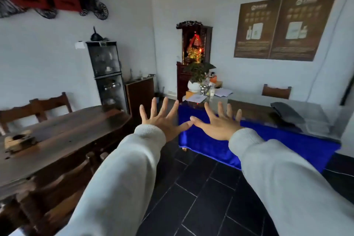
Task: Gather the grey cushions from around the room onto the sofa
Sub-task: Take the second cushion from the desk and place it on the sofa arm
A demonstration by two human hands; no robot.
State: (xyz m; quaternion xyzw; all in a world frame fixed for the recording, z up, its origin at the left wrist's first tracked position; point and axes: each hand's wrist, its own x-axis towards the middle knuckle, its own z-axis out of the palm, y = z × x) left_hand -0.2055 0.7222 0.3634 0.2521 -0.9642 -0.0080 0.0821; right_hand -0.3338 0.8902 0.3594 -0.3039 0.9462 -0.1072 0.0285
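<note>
My left hand [163, 119] and my right hand [220, 124] are stretched out in front of me at chest height, backs up, fingers spread wide, thumbs almost touching. Both hold nothing. Pale grey sleeves cover both arms. A dark grey flat thing [287, 112], possibly a cushion, lies on the glass-topped table at the right. No sofa is in view.
A long dark wooden table [63, 136] with chairs stands at the left. A table with a blue cloth [210, 145] and glass top runs to the right, carrying a potted plant [197, 80] and papers. A glass cabinet [108, 74] and shrine [195, 44] stand by the far wall. Dark tiled floor [201, 197] lies between the tables.
</note>
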